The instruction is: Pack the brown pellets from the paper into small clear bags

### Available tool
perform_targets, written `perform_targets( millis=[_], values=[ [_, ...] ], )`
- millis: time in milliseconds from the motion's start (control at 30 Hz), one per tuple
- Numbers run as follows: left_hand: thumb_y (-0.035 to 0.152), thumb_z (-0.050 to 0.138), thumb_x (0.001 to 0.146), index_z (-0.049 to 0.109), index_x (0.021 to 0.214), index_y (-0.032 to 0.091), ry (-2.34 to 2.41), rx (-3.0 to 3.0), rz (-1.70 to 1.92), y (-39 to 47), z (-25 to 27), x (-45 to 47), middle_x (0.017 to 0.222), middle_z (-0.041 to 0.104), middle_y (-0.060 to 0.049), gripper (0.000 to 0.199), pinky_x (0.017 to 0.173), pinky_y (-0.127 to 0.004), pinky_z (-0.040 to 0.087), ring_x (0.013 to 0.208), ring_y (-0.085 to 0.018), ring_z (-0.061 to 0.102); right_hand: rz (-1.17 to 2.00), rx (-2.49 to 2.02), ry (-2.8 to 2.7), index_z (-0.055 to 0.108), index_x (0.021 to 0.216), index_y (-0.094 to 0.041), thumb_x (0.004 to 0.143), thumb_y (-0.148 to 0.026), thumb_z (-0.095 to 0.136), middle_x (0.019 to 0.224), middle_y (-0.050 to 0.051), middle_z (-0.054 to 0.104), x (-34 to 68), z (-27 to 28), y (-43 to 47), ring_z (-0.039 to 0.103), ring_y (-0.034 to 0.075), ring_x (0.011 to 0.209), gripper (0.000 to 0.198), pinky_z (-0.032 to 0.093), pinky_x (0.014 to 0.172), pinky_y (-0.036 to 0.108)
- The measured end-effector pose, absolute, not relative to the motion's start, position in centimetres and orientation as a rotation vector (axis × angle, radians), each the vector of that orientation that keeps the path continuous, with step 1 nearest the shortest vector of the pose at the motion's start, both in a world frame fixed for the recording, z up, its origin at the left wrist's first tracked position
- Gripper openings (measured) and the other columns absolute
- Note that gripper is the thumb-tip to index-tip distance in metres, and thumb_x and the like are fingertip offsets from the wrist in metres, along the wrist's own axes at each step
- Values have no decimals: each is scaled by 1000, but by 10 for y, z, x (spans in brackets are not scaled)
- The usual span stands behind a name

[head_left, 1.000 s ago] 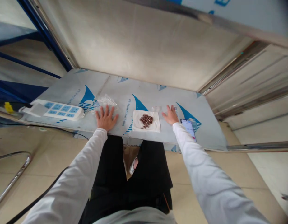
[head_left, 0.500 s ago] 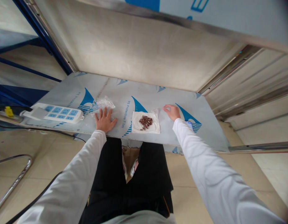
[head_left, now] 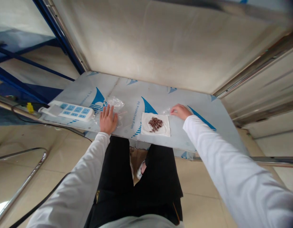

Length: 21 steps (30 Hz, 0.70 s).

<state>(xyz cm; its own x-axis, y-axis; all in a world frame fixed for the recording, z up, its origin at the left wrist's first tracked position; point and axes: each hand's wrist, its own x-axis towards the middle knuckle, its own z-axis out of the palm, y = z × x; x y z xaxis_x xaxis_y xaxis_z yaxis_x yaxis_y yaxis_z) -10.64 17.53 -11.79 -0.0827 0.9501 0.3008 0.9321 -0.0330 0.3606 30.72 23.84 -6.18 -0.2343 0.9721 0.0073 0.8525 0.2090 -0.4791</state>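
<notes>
Lying by the far right corner of the white sheet [head_left: 166, 127], the small clear bag [head_left: 166, 111] is nearer to the right hand [head_left: 181, 111], its fingers curled; whether gripping, I cannot tell. Leftward of the sheet, the left hand [head_left: 108, 122] rests open at clear plastic [head_left: 116, 103].

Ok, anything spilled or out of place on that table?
Nothing looks spilled: the brown pieces lie heaped on the white sheet. One thing looks slightly odd: the thin black cable trails over the front edge of the table, near the power strip, where it could perhaps snag.
</notes>
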Motion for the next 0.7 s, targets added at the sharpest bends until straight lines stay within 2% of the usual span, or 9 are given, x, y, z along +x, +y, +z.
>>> perform_targets(
  millis=[100, 233, 333, 467, 600, 700],
  values=[
    [41, 32, 94, 34, 147, 17, 2117, 2133, 545, 181, -129, -107, 157, 26, -9, 58, 117, -51, 10, 146, -31, 16, 497, -1688, -2019, 65, 62, -22, 70, -24, 74, 75, 6, 70, 310, -46, 236, 65, 24, 82, 13, 47, 89, 42],
    [45, 36, 93, 37, 145, 16, 2077, 2071, 528, 187, -132, -104, 156, 28, -11, 59, 117, -54, 5, 146, -33, 15, 451, -1601, -1768, 64, 80, -22, 76, -36, 70, 92, 12, 72, 282, -24, 246, 67, 23, 84, 17, 52, 83, 39],
    [44, 33, 95, 43, 140, 16, 2015, 1932, 825, 186, -122, -108, 152, 36, -12, 54, 118, -48, 13, 145, -27, 22, 499, -1519, -1704, 60, 91, -20, 78, -41, 67, 98, 11, 72, 228, -19, 257, 68, 20, 86, 26, 54, 79, 34],
    [37, 24, 98, 50, 129, 14, 2074, 1647, 1432, 169, -109, -120, 133, 55, -14, 47, 111, -38, 32, 132, -20, 43, 684, -1609, -1671, 58, 99, -16, 84, -43, 60, 97, 9, 73, 127, -43, 257, 69, 16, 83, 32, 54, 71, 27],
    [36, 31, 97, 59, 114, 12, 2104, 1623, 1488, 144, -112, -129, 112, 64, -15, 41, 100, -40, 42, 111, -23, 58, 713, -1693, -1730, 62, 90, -18, 81, -47, 64, 86, 7, 73, 47, -75, 239, 69, 19, 81, 30, 52, 75, 31],
    [34, 37, 96, 59, 114, 13, 2047, 1750, 1420, 130, -117, -128, 111, 65, -15, 36, 99, -41, 44, 110, -23, 58, 664, -1744, -1769, 64, 98, -19, 82, -44, 64, 93, 11, 73, 29, -80, 230, 65, 26, 97, 29, 47, 86, 39]
  ],
)
